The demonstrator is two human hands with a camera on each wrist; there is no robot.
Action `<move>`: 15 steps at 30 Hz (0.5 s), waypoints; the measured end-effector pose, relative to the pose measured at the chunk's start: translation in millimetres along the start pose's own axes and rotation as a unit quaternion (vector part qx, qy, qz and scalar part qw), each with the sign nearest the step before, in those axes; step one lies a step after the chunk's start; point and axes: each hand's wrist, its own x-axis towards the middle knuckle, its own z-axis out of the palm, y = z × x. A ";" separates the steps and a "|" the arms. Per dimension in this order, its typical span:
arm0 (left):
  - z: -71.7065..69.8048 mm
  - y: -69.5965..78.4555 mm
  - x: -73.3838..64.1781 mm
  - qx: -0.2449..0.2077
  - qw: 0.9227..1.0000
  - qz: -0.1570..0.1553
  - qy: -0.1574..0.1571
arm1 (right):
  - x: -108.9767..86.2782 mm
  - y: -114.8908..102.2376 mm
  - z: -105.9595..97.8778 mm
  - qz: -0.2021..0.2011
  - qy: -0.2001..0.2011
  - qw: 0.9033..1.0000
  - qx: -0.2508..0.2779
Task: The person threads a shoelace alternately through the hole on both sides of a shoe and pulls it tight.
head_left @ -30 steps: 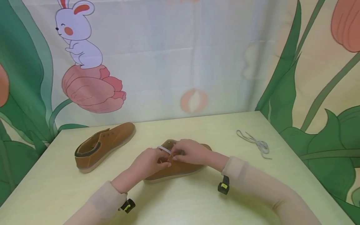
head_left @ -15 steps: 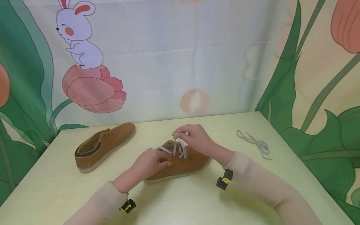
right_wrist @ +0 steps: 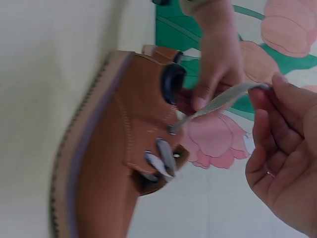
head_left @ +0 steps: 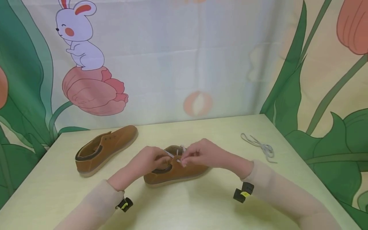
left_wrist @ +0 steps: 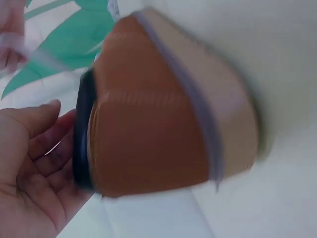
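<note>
A brown shoe (head_left: pixel 178 174) stands on the table in the middle of the head view, a pale shoelace (right_wrist: pixel 218 101) threaded through several of its eyelets. My right hand (head_left: pixel 204 155) pinches the lace by the upper eyelets; in the right wrist view the strand is drawn taut from an eyelet to thumb and fingertips. My left hand (head_left: pixel 149 161) is at the shoe's collar (left_wrist: pixel 83 134). Its loosely bent fingers reach the opening, and the thumb stands apart from them. The collar partly hides those fingertips in the left wrist view, which is blurred.
Another brown shoe (head_left: pixel 107 148), with no lace in its eyelets, rests at the table's left. A bundled pale shoelace (head_left: pixel 264 148) lies at the right. Behind the table (head_left: pixel 201 204) hangs a printed cloth (head_left: pixel 161 64) with a rabbit and flowers.
My right hand drew the lace upward above the shoe, then came down to the near-side eyelets, where it pinches the strand. My left hand has shifted slightly left and up along the collar.
</note>
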 end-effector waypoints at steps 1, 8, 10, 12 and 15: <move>-4.1 -2.0 1.1 0.008 1.000 -0.005 0.010 | -3.1 0.5 2.4 -0.002 -0.024 1.000 -0.008; -22.8 -23.7 15.1 0.037 0.998 -0.019 -0.041 | -16.7 6.2 18.4 0.016 -0.182 0.982 -0.047; -25.4 -29.2 20.4 0.034 0.995 -0.020 -0.096 | -17.7 8.5 19.0 0.021 -0.202 0.977 -0.057; -26.7 -34.7 25.4 0.018 0.989 -0.027 -0.144 | -17.0 10.7 18.1 0.023 -0.198 0.978 -0.055; -27.3 -41.7 31.7 0.004 0.984 -0.031 -0.175 | -14.5 14.6 15.0 0.020 -0.172 0.983 -0.055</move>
